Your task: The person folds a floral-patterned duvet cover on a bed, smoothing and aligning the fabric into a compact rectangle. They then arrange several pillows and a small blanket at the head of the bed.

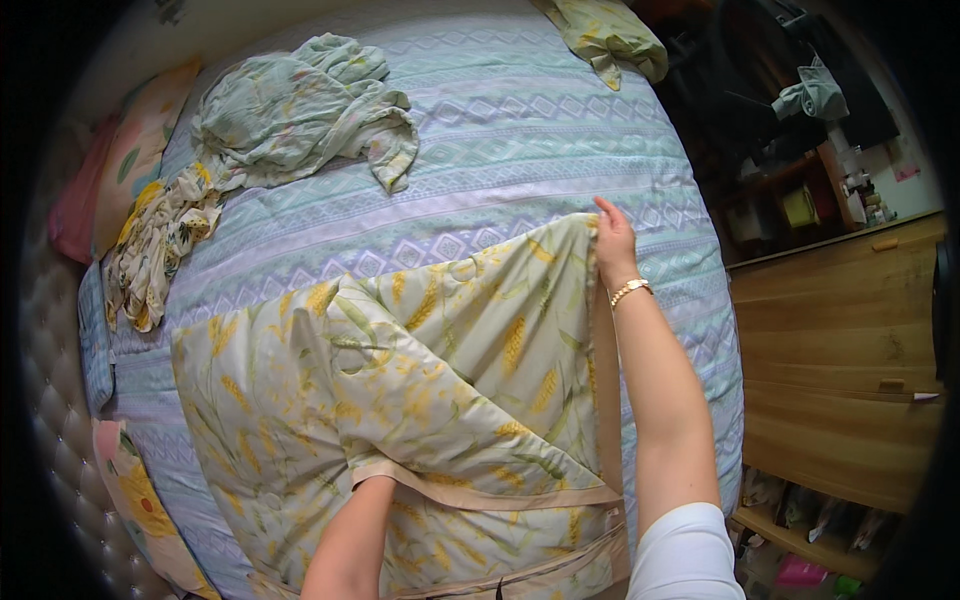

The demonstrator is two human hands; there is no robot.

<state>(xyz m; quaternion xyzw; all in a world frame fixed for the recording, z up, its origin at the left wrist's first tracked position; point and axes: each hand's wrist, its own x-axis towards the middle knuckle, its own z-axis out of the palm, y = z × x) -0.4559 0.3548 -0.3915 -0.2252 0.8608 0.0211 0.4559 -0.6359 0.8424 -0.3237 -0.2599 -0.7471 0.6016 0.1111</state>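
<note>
A pale quilt (277, 427) with a yellow wheat-ear print and beige edging lies partly folded on the bed before me. My right hand (616, 238), with a gold bracelet at the wrist, holds the quilt's far right corner. One layer is turned over diagonally, so its beige border (480, 497) crosses the lower middle. My left forearm (351, 536) reaches beneath that border. The left hand itself is hidden under the fabric, which bulges and creases above it.
A crumpled light green cloth (262, 112) and a yellow-and-white patterned cloth (154, 251) lie on the patterned bedspread (480, 161). Pillows (139, 150) rest by the tufted headboard (60, 375). A wooden cabinet (832, 352) stands right of the bed. Another greenish cloth (611, 37) is at the far corner.
</note>
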